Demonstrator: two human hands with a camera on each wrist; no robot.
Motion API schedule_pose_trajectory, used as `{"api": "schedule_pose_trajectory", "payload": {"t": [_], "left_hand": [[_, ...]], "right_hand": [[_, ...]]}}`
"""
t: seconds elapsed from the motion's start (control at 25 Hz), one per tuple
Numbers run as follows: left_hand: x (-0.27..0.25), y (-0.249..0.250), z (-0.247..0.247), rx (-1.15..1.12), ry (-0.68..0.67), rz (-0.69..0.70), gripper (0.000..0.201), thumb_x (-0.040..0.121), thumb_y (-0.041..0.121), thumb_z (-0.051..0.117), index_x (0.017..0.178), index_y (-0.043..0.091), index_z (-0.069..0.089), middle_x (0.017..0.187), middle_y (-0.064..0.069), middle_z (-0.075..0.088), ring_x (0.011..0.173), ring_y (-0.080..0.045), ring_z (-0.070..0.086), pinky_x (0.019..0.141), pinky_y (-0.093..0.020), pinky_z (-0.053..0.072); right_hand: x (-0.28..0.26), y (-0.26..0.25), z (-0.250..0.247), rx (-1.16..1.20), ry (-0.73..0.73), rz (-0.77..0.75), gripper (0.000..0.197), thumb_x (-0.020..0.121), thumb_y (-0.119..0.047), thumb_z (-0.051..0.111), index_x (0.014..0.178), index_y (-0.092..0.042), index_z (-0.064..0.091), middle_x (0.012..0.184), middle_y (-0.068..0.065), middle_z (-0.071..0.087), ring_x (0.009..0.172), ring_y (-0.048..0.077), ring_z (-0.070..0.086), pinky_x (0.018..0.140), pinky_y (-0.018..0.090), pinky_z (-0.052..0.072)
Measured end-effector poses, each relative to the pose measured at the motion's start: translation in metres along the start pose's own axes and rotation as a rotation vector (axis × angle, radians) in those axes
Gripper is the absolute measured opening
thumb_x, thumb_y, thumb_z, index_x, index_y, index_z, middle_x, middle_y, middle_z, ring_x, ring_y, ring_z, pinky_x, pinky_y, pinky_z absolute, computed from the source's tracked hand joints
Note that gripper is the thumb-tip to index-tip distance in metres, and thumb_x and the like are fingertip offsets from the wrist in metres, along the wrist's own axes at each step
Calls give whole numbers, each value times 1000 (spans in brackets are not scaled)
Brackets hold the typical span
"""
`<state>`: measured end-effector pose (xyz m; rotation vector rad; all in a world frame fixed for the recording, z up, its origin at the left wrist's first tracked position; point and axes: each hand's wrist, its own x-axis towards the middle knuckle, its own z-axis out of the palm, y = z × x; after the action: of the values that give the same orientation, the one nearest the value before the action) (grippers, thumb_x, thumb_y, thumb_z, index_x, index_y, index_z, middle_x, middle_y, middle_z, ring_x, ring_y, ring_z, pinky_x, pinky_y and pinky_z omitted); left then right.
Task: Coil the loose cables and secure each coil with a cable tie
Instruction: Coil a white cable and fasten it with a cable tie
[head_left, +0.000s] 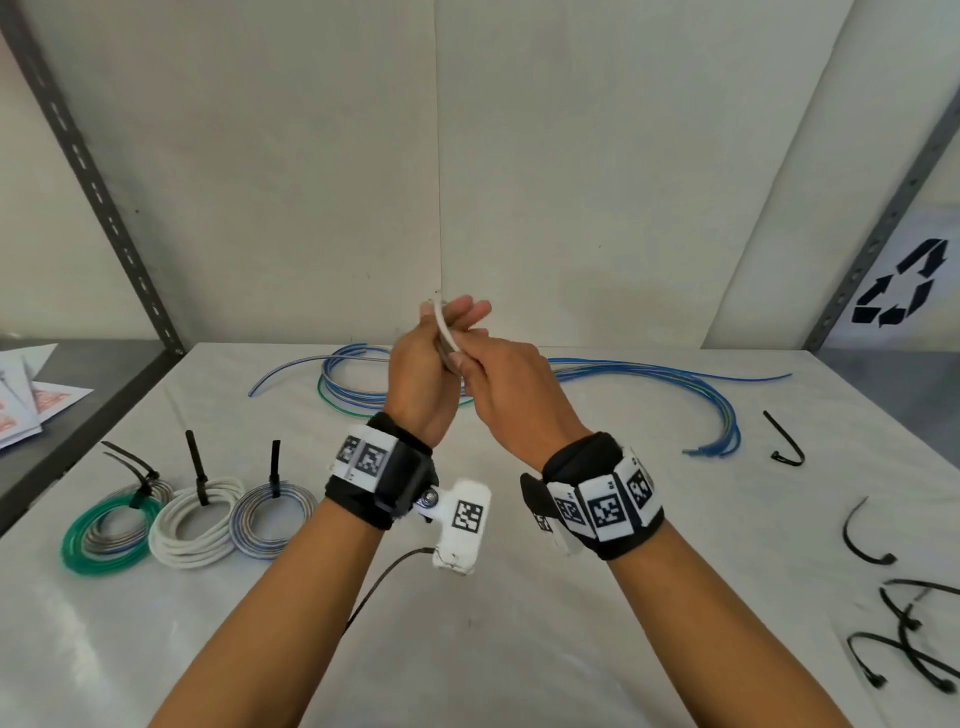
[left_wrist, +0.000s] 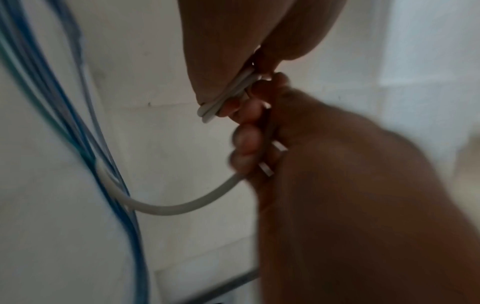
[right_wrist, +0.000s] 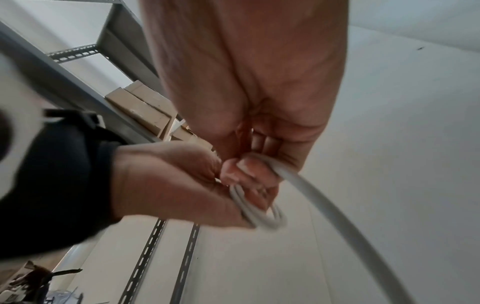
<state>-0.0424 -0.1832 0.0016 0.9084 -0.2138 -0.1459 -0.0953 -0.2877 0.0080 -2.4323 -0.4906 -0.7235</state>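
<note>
Hands wind a white cable (head_left: 445, 326) into a small coil, raised above the worktop (head_left: 519, 597).

Left hand (head_left: 418, 387) curls round the gathered white loops and pins them; right hand (head_left: 511, 387) pinches the free strand and feeds it on, its tail drooping toward the blue cables (head_left: 649, 371) behind the hands. To do this turn well, each loop should probably match the last, laid flat under the left thumb with no twist, under light tension. Three tied coils (head_left: 189, 514) lie left of the hands and spare black ties (head_left: 904, 639) to the right, so the finished coil should stay pinned while one hand fetches a tie.
</note>
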Motion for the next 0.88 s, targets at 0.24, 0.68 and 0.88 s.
{"api": "schedule_pose_trajectory", "payload": {"t": [0.24, 0.68, 0.88], "left_hand": [[2, 25, -14, -397, 81, -38, 40, 110, 31, 30, 77, 18, 47, 51, 9, 35, 44, -8, 37, 47, -20, 37], [10, 72, -56, -303, -52, -38, 46, 108, 27, 33, 65, 20, 48, 46, 9, 24, 36, -9, 15, 35, -19, 18], [8, 66, -48, -215, -45, -65, 44, 109, 30, 30, 68, 20, 44, 46, 10, 24, 45, -10, 6, 37, -20, 16]], "right_hand": [[0, 11, 9, 63, 15, -24, 26, 93, -47, 66, 88, -22, 72, 58, -11, 56, 55, 12, 49, 57, 33, 44], [-3, 99, -46, 463, -327, 443, 26, 91, -28, 72, 66, -22, 68, 55, -6, 42, 48, 7, 33, 50, 21, 30], [12, 93, -45, 523, -70, 576, 34, 97, -35, 64, 71, -13, 70, 46, -10, 40, 43, 4, 34, 52, 21, 28]]}}
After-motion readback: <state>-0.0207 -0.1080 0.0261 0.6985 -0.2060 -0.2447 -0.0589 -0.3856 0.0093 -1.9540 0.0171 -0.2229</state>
